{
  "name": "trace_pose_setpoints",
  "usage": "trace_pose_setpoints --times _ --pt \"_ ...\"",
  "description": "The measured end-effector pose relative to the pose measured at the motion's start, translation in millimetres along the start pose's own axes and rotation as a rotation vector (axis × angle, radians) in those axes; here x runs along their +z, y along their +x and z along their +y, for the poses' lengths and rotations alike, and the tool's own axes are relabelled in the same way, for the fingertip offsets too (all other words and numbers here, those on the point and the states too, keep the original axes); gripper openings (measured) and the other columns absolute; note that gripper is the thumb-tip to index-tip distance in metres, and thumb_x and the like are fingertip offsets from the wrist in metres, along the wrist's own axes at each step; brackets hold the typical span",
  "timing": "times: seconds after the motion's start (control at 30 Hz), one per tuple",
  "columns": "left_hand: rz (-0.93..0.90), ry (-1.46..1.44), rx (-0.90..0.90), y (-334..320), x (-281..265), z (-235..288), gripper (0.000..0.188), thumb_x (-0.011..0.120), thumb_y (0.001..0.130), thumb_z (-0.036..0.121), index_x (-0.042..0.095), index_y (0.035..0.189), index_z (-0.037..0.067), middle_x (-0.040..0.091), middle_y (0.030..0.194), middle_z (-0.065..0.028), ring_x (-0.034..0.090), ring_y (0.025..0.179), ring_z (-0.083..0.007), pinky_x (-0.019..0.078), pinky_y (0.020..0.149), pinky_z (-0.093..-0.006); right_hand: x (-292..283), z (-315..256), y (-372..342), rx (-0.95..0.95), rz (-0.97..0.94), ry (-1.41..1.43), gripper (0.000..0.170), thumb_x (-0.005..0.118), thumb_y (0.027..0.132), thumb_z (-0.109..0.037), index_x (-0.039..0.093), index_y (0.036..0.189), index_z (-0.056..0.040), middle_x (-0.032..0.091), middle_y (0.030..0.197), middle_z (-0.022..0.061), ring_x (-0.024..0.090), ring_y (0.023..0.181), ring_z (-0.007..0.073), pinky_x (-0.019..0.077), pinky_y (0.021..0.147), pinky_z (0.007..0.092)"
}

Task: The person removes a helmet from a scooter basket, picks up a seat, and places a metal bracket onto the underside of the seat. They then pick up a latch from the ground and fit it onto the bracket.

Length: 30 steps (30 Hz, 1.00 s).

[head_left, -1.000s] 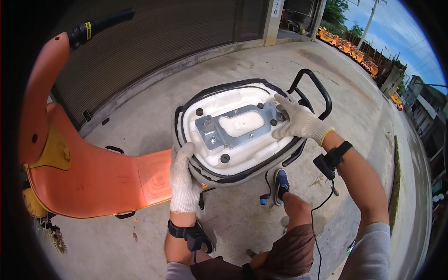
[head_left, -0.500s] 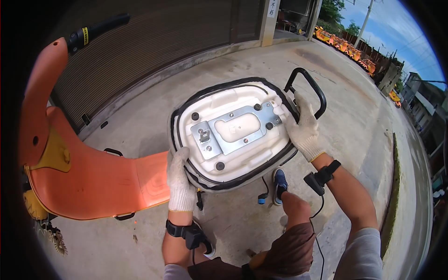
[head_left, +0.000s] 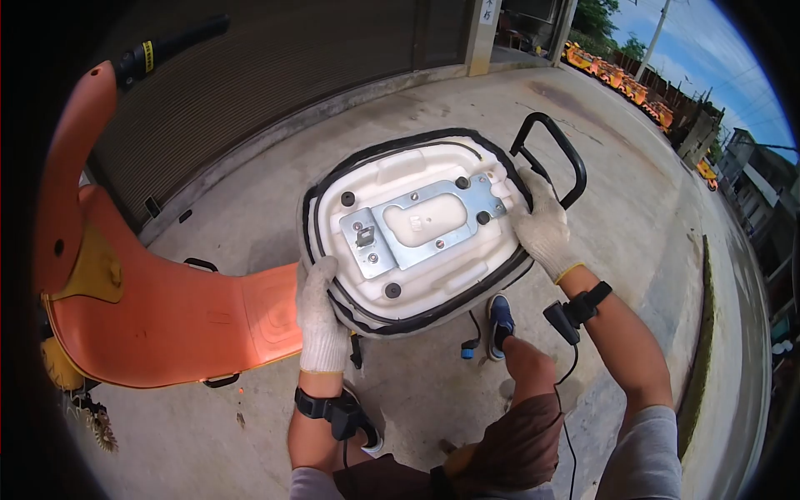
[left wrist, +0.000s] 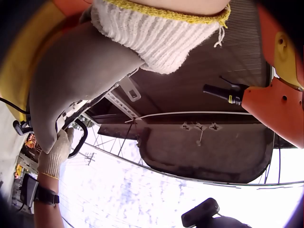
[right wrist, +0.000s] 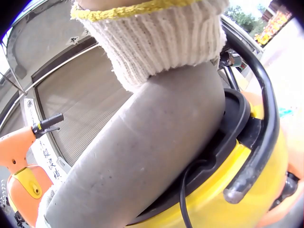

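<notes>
Wore black wrist cameras (head_left: 562, 323) on both arms, plus white knit gloves (head_left: 323, 354) with yellow edging. Had the left hand (head_left: 319, 312) clamped on the left end of a grey seat (head_left: 428, 223), thumb over the black-trimmed rim. Had the right hand (head_left: 542, 225) clamped on the opposite end, well apart from the left and near a bent black bar (head_left: 572, 154). Couldn't make out the fingertips in either wrist view, sorry. Held the seat tilted, white underside facing the head camera, right by a yellow body (right wrist: 213, 209). Couldn't tell if touching it or not. Saw a metal plate (head_left: 406, 257) screwed on mid-underside, with a long cutout and black rubber stubs (head_left: 347, 199) around. Spotted a blue connector (head_left: 467, 353) below the seat, just beside a blue shoe (head_left: 500, 321). Got an orange floorboard (head_left: 167, 333) off to the left, plus a black handlebar grip (head_left: 179, 47) up top. Further back, saw a brown ribbed shutter (head_left: 292, 83), then way off at upper right, a row of orange vehicles (head_left: 617, 79).
</notes>
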<state>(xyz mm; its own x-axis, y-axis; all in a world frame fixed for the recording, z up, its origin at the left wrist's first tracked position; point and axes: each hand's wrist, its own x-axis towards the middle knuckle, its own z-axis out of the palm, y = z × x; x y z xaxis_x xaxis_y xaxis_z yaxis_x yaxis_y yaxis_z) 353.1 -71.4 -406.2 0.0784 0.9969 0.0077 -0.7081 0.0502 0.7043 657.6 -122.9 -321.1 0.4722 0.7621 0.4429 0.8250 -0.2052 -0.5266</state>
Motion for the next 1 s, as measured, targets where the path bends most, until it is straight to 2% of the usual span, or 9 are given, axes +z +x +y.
trace_pose_setpoints --times 0.4,0.47,0.5,0.57,0.63,0.73,0.9,0.97,1.0 --pt "-0.021 -0.008 -0.014 7 -9 -3 0.053 0.058 0.091 0.013 0.044 0.14 -0.003 0.057 0.132 -0.0185 0.06 0.117 -0.028 0.0515 0.099 -0.0395 4 4 0 -0.016 -0.061 -0.051 0.047 0.055 0.086 -0.023 0.059 0.132 -0.0144 0.043 0.149 0.0165 0.043 0.137 0.0336 0.0353 0.114 0.0392" --pt "0.013 0.078 0.051 5 -4 -1 0.063 0.059 0.087 0.011 0.038 0.144 -0.004 0.051 0.139 -0.0184 0.051 0.127 -0.0263 0.0407 0.108 -0.0367 6 6 1 -0.039 -0.056 -0.071 0.045 0.056 0.086 -0.025 0.061 0.13 -0.0156 0.044 0.149 0.0165 0.042 0.137 0.033 0.0345 0.115 0.0395" --pt "0.02 0.073 0.05 3 2 0 0.063 0.059 0.087 0.011 0.038 0.144 -0.004 0.051 0.139 -0.0184 0.051 0.127 -0.0263 0.0407 0.108 -0.0367 6 6 -1 -0.193 -0.002 -0.175 0.045 0.057 0.087 -0.025 0.061 0.131 -0.0147 0.046 0.147 0.0164 0.041 0.138 0.0321 0.0327 0.115 0.0419" --pt "0.192 0.501 0.434 -6 13 5 0.069 0.061 0.086 0.012 0.033 0.148 -0.004 0.04 0.149 -0.0201 0.04 0.137 -0.0282 0.0313 0.114 -0.0367 5 3 -5 -0.356 0.031 -0.283 0.044 0.057 0.088 -0.026 0.06 0.131 -0.0138 0.047 0.146 0.0163 0.041 0.138 0.0313 0.0308 0.116 0.0443" --pt "0.176 0.598 0.443 -12 15 14 0.074 0.062 0.087 0.013 0.028 0.151 -0.003 0.031 0.154 -0.0201 0.033 0.142 -0.0298 0.0261 0.117 -0.0375 2 -2 -4 -0.615 -0.086 -0.38 0.043 0.056 0.09 -0.025 0.06 0.131 -0.0106 0.049 0.144 0.0164 0.041 0.138 0.0298 0.027 0.116 0.0513" --pt "-0.014 0.883 0.59 -17 16 25 0.078 0.065 0.086 0.016 0.027 0.151 -0.002 0.03 0.155 -0.0202 0.032 0.143 -0.0317 0.0255 0.118 -0.0393 2 1 -5 -0.693 -0.116 -0.38 0.044 0.054 0.093 -0.028 0.059 0.131 -0.0078 0.05 0.142 0.0166 0.042 0.137 0.0306 0.0236 0.116 0.0574" --pt "0.069 0.96 0.567 -15 25 31 0.079 0.069 0.084 0.023 0.031 0.149 -0.002 0.034 0.152 -0.0211 0.037 0.14 -0.032 0.0312 0.115 -0.0396 3 -1 -7 -0.685 -0.095 -0.441 0.048 0.056 0.091 -0.037 0.062 0.13 -0.0099 0.05 0.143 0.0156 0.039 0.139 0.029 0.0207 0.117 0.0579" --pt "0.064 0.812 0.239 -1 18 34 0.084 0.071 0.082 0.028 0.031 0.149 -0.003 0.041 0.148 -0.0215 0.047 0.133 -0.0327 0.0373 0.111 -0.0392 3 -2 -5 -0.653 -0.095 -0.458 0.049 0.057 0.09 -0.042 0.063 0.13 -0.0124 0.05 0.144 0.0139 0.037 0.14 0.0285 0.0202 0.117 0.057" --pt "0.042 0.807 0.231 5 23 41 0.089 0.075 0.078 0.036 0.035 0.146 -0.005 0.051 0.139 -0.0238 0.054 0.126 -0.0335 0.0426 0.107 -0.0395 3 -1 -3 -0.633 -0.122 -0.445 0.05 0.057 0.09 -0.043 0.062 0.13 -0.0136 0.05 0.145 0.013 0.037 0.14 0.0289 0.0199 0.117 0.0564"
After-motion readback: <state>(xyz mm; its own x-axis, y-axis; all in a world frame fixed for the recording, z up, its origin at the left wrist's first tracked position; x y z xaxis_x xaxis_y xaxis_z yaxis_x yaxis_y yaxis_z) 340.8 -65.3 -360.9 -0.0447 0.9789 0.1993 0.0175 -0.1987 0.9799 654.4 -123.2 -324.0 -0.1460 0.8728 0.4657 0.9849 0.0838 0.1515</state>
